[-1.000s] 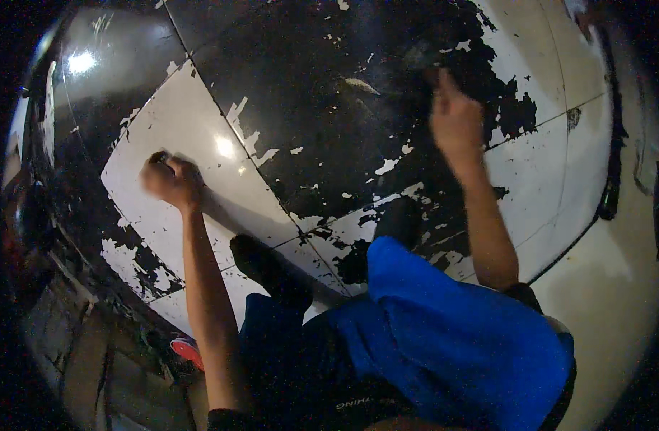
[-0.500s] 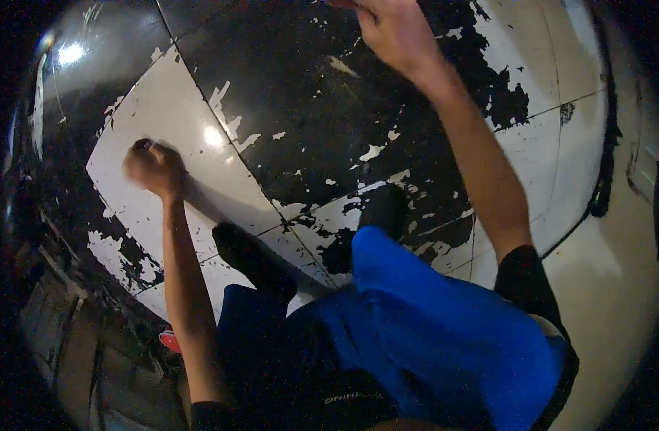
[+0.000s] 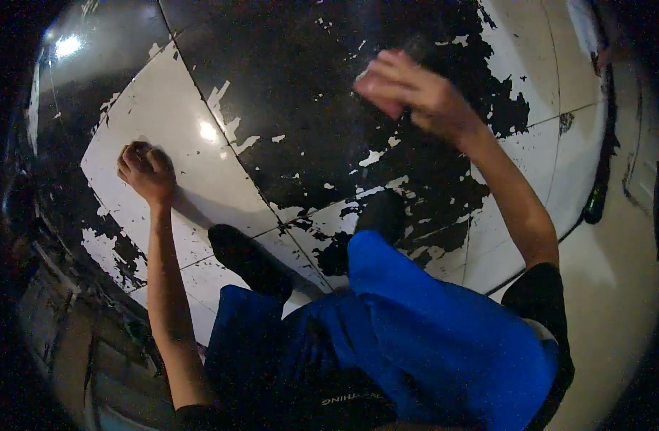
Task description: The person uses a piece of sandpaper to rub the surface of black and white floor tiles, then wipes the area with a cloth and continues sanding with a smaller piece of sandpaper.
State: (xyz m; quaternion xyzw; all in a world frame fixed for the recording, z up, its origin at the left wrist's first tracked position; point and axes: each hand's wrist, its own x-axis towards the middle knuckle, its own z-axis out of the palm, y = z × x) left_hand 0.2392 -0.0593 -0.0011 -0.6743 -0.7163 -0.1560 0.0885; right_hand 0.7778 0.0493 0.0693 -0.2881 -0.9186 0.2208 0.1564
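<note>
My left hand [image 3: 146, 172] rests low over a bare white tile [image 3: 179, 108], its fingers curled inward; whatever may be inside them is hidden. My right hand [image 3: 423, 97] hovers over the large dark patch [image 3: 301, 93] at the right of the middle. Motion smears its fingers, which point left, so their grip is unclear. The dark coating has ragged, flaked edges and shows white spots where the tile comes through. Both forearms reach forward from the black sleeves.
Between my arms are my feet in black socks [image 3: 247, 262] and blue trousers [image 3: 430, 309]. A dark raised edge [image 3: 595, 205] curves along the right side, with pale floor [image 3: 595, 287] beyond it. Dark slatted objects [image 3: 71, 330] lie at the lower left. Light glares off the tiles.
My right hand has come back from the far edge toward me and slightly right. My left hand stays near the same spot on the white tile, its fingers now turned down more.
</note>
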